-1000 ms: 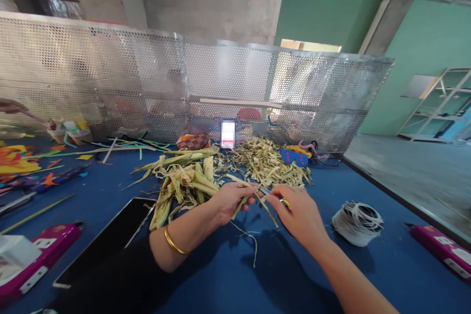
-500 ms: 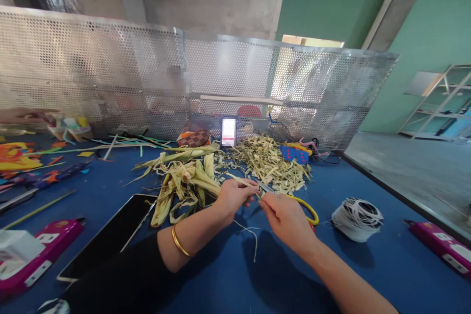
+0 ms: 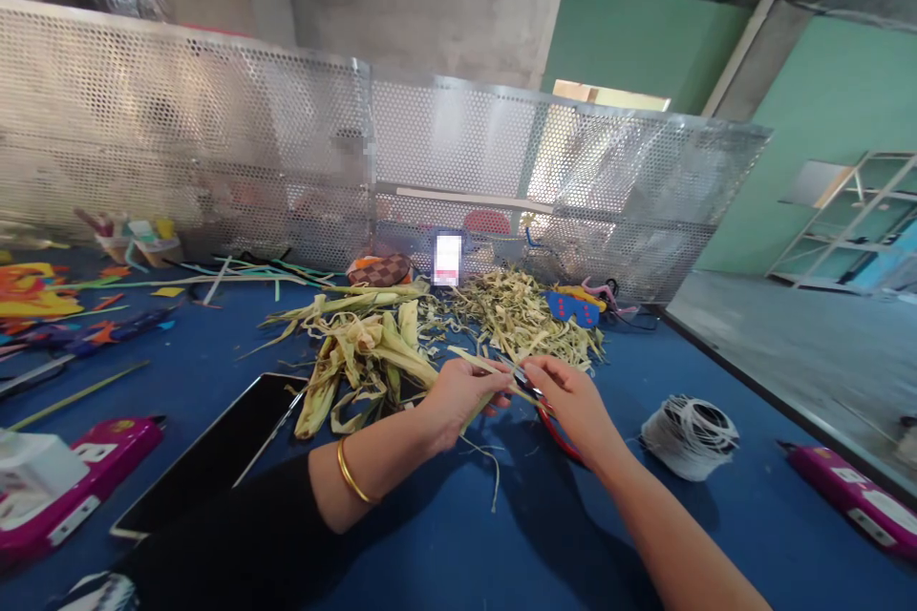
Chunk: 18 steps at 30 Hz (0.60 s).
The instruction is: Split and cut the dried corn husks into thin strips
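My left hand (image 3: 469, 393) is closed on a pale strip of corn husk (image 3: 465, 358), which runs across toward my other hand. A thin loose strand hangs below these fingers. My right hand (image 3: 569, 401) is curled around scissors (image 3: 560, 439); a red handle shows under the palm and a metal blade lies beside the husk strip. My fingers hide much of the scissors. Just behind and left of my hands lies a heap of whole corn husks (image 3: 373, 344). Farther back is a pile of cut husk pieces (image 3: 512, 310).
A tablet (image 3: 215, 458) lies left of my forearm, near a magenta power strip (image 3: 93, 468). To the right are a spool of white string (image 3: 689, 437) and another magenta power strip (image 3: 852, 496). A lit phone (image 3: 448, 258) stands before the perforated metal screen (image 3: 458, 134).
My right hand has lifted slightly and its fingers have spread from their pinch by the strip. The yellow handle has gone from sight, and more of the red handle shows below the palm.
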Motion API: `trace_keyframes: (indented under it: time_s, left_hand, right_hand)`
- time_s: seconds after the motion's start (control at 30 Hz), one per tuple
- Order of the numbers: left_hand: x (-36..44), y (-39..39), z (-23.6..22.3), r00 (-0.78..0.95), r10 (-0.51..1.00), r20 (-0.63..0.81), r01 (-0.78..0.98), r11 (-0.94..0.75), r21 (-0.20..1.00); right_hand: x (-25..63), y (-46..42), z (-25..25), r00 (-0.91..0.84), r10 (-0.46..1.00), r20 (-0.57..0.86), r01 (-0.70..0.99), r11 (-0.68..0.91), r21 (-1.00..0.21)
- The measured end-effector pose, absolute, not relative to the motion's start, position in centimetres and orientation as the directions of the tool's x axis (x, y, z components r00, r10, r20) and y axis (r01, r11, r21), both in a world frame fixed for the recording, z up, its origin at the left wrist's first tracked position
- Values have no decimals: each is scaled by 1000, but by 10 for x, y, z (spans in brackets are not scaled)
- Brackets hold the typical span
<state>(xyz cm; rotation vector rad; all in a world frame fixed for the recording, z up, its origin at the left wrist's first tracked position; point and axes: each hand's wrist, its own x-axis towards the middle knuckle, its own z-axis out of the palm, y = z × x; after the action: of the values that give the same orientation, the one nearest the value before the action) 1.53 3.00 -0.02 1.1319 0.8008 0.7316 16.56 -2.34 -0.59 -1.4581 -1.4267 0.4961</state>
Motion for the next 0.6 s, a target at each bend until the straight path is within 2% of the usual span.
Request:
trace_keyframes:
  time_s: [0.07,0.17,0.27,0.37,0.47,0.6]
  left_hand:
    - [17,26,-4,589,786,-186,-70,279,958]
    - [15,25,-3,686,709,-165,-20,245,969]
    - [8,37,5,767,628,-129,14,184,983]
    - [-2,56,14,791,578,-204,117,184,976]
    - [-8,72,19,705,669,-234,139,193,971]
    - [-6,73,22,457,882,-113,59,96,994]
  right_hand:
    - [164,-24,-4,265,938,224,303,140,-943]
    - [165,-26,-1,295,948,118,109,89,-990]
    - [170,-28,3,306,942,140,84,119,-989]
    - [177,-28,4,295,940,173,98,151,-984]
    - [181,-28,4,271,952,146,3,150,-989]
    - [179,-29,4,168,985,44,-127,66,-990]
